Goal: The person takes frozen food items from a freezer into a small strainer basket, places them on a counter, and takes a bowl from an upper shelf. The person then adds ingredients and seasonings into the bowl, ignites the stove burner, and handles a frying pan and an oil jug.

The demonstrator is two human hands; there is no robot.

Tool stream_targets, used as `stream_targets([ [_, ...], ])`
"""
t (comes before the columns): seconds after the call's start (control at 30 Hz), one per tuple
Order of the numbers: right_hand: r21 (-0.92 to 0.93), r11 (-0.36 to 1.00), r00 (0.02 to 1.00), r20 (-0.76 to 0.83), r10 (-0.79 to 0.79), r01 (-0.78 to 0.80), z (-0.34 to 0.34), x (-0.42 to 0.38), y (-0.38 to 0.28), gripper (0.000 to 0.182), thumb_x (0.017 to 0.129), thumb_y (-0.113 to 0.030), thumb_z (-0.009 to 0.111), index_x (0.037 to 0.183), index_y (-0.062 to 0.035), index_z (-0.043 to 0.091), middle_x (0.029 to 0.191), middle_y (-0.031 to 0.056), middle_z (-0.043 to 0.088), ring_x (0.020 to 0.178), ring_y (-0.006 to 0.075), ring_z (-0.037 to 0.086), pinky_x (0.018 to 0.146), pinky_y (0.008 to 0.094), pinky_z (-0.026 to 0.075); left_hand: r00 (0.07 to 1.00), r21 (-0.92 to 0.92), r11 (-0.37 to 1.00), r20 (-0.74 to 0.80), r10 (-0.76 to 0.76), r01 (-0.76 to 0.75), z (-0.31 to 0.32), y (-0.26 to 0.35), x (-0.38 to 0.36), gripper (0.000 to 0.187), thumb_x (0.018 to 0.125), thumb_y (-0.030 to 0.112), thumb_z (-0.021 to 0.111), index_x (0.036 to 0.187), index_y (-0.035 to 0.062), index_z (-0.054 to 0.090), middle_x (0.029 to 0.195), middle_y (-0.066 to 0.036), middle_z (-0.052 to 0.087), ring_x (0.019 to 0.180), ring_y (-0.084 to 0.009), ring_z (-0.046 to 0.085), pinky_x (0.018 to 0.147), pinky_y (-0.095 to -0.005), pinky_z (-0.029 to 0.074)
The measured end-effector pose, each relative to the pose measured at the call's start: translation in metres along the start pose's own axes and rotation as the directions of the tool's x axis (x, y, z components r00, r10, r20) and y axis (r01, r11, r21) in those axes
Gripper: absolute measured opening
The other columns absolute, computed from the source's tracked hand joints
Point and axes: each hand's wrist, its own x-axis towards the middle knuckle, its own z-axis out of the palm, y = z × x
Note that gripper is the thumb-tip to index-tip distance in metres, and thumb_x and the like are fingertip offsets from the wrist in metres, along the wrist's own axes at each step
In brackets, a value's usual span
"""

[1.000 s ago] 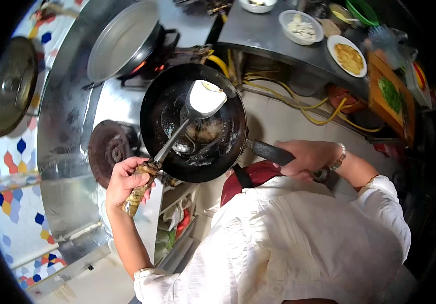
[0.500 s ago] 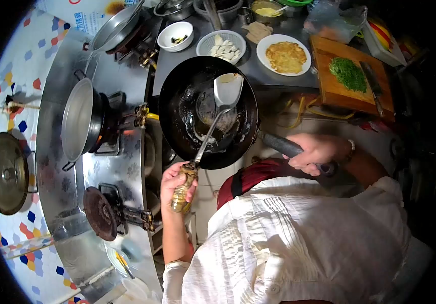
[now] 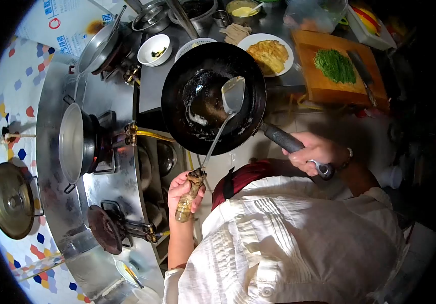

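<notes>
My left hand (image 3: 180, 195) is wrapped round the bulky, wrapped handle of a metal spatula (image 3: 233, 96). The spatula's blade is over the inside of a black wok (image 3: 177, 96), which has an oily sheen and small pale residue in it. Closed round the wok's dark handle (image 3: 282, 139) is my right hand (image 3: 316, 153). Just behind the wok, a white plate (image 3: 290, 57) holds a yellow-brown fried egg-like cake (image 3: 268, 54). The wok partly hides a white perforated basket (image 3: 193, 44).
Chopped greens (image 3: 335, 66) and a knife (image 3: 361, 68) lie on a wooden board (image 3: 309, 86) at the back right. A white bowl (image 3: 152, 57) stands behind the wok. On the left are a stove with a pan (image 3: 72, 144), an empty burner (image 3: 105, 230) and a glass lid (image 3: 11, 200).
The wok has shifted towards the plate and now covers more of the basket. The spatula's blade has moved slightly right in view. Both hands keep their hold, and the camera view has shifted.
</notes>
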Motion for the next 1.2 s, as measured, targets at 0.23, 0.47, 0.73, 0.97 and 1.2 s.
stream_targets([
  [0.23, 0.116, 0.993, 0.999, -0.042, -0.02, 0.025, -0.01, -0.016, 0.017, 0.017, 0.084, -0.006, 0.048, 0.098, -0.0029, 0.039, 0.058, -0.0014, 0.039, 0.043, 0.0056, 0.037, 0.037, 0.0215, 0.034, 0.993, 0.047, 0.994, -0.073, -0.094, 0.097, 0.019, 0.002, 0.011, 0.03, 0.08, 0.009, 0.052, 0.101, -0.0119, 0.048, 0.071, -0.029, 0.055, 0.035, -0.0214, 0.048, 0.027, -0.0253, 0.036],
  [0.47, 0.185, 0.979, 0.993, -0.088, -0.074, 0.089, -0.02, -0.032, 0.039, 0.013, 0.085, -0.006, 0.049, 0.093, -0.0045, 0.039, 0.06, -0.003, 0.038, 0.045, 0.0039, 0.039, 0.037, 0.0215, 0.035, 0.971, -0.005, 0.971, -0.035, -0.237, 0.237, 0.016, -0.006, 0.031, 0.035, 0.083, 0.009, 0.048, 0.108, -0.0133, 0.043, 0.07, -0.031, 0.054, 0.034, -0.0216, 0.047, 0.027, -0.0268, 0.039],
  [0.73, 0.219, 0.964, 0.983, -0.138, -0.12, 0.148, -0.027, -0.047, 0.051, 0.016, 0.084, -0.009, 0.051, 0.092, -0.005, 0.038, 0.059, -0.0031, 0.037, 0.044, 0.0038, 0.039, 0.037, 0.0216, 0.036, 0.948, -0.176, 0.933, 0.008, -0.318, 0.314, 0.014, -0.036, 0.048, 0.034, 0.084, 0.011, 0.048, 0.109, -0.0109, 0.043, 0.07, -0.03, 0.053, 0.035, -0.0221, 0.048, 0.028, -0.0271, 0.038],
  [0.97, 0.361, 0.916, 0.982, -0.132, -0.136, 0.176, -0.032, -0.049, 0.06, 0.015, 0.084, -0.005, 0.047, 0.097, -0.0053, 0.04, 0.06, -0.0025, 0.038, 0.045, 0.0033, 0.036, 0.037, 0.0187, 0.03, 0.985, 0.478, 0.862, -0.113, -0.133, 0.171, 0.063, -0.014, 0.063, 0.037, 0.071, 0.007, 0.062, 0.105, -0.0024, 0.05, 0.068, -0.021, 0.057, 0.041, -0.0232, 0.053, 0.034, -0.0282, 0.043],
  [1.2, 0.325, 0.921, 0.976, -0.112, -0.187, 0.214, -0.036, -0.046, 0.068, 0.012, 0.087, -0.012, 0.049, 0.089, -0.006, 0.039, 0.057, -0.0048, 0.037, 0.043, 0.0023, 0.039, 0.038, 0.0201, 0.035, 0.984, 0.956, 0.294, -0.045, 0.17, -0.008, 0.107, -0.002, 0.155, 0.039, 0.071, -0.004, 0.057, 0.109, -0.0047, 0.046, 0.085, -0.012, 0.057, 0.065, -0.0195, 0.059, 0.057, -0.0289, 0.05],
])
